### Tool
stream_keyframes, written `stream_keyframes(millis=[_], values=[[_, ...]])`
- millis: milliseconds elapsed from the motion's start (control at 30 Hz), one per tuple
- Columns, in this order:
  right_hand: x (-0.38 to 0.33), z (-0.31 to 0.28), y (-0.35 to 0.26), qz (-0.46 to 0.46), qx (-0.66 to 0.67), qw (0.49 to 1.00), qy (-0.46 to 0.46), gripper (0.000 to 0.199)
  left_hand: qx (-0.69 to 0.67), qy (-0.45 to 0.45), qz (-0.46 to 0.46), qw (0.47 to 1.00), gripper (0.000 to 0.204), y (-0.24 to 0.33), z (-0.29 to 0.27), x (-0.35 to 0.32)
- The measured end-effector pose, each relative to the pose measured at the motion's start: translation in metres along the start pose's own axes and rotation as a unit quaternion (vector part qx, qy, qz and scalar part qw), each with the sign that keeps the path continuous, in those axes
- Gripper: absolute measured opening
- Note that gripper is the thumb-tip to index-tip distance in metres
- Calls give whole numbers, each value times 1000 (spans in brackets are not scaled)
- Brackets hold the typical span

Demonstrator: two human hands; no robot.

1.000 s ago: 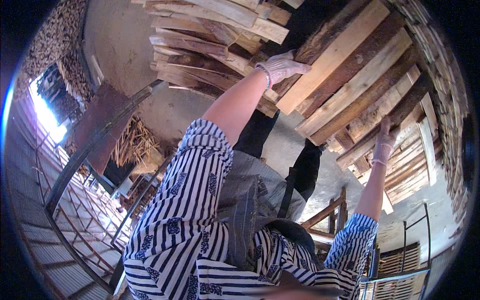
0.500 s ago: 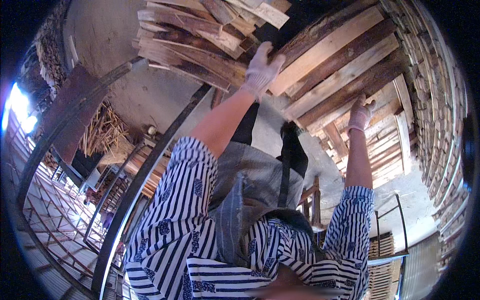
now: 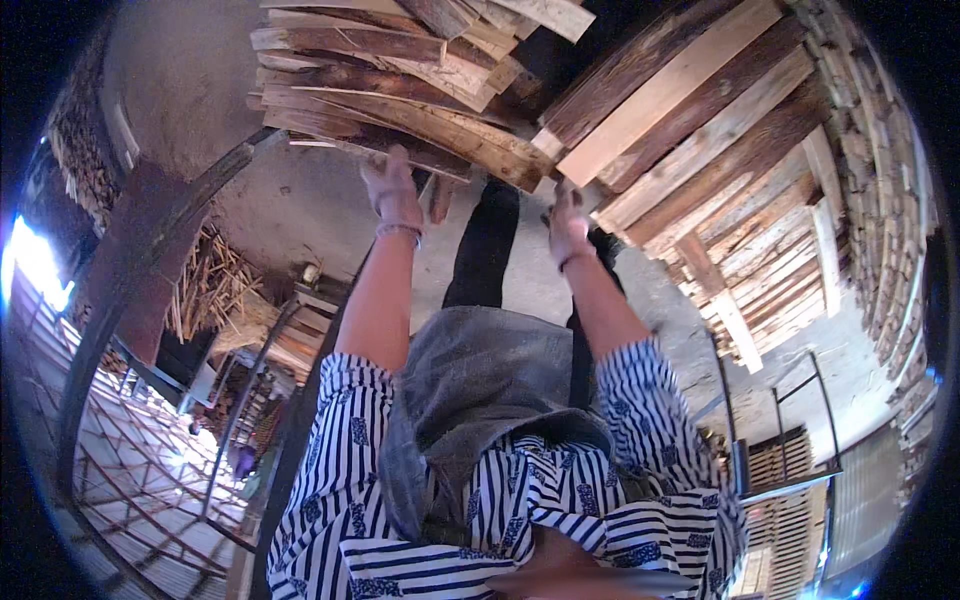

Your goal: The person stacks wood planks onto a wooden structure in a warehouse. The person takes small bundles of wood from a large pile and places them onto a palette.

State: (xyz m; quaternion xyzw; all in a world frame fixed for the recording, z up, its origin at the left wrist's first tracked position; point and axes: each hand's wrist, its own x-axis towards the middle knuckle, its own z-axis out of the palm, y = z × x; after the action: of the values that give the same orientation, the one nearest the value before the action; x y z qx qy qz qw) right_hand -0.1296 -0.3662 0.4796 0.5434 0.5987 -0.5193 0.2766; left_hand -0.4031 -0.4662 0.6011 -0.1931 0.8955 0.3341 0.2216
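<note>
My left hand, in a pale glove, is at the near edge of a pile of rough boards. Its fingers are stretched out and apart, overlapping the dark lowest board; I see no grip on it. My right hand, also gloved, is by the near end of a brown board, close to the gap between the two piles. Its fingers look slightly bent and apart, with nothing visible in them. To its right lies a stack of planks, laid side by side, light and dark.
A wall of stacked wood curves along the right. At left are a dark metal frame bar and a heap of thin sticks. A metal rack stands at lower right. Concrete floor shows between the piles and me.
My left hand has drawn back leftward from the gap between the piles to the left pile's near edge. My right hand has moved left from the plank stack to the brown board's end.
</note>
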Motion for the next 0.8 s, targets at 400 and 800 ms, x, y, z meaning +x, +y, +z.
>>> stream_keyframes(millis=[400, 800], values=[[42, 125, -123, 64, 153, 979, 118, 65, -379, -131, -330, 855, 99, -36, 15, 117], [65, 23, -203, -36, -218, 975, 15, 75, -440, -282, -281, 805, 86, -58, 25, 128]])
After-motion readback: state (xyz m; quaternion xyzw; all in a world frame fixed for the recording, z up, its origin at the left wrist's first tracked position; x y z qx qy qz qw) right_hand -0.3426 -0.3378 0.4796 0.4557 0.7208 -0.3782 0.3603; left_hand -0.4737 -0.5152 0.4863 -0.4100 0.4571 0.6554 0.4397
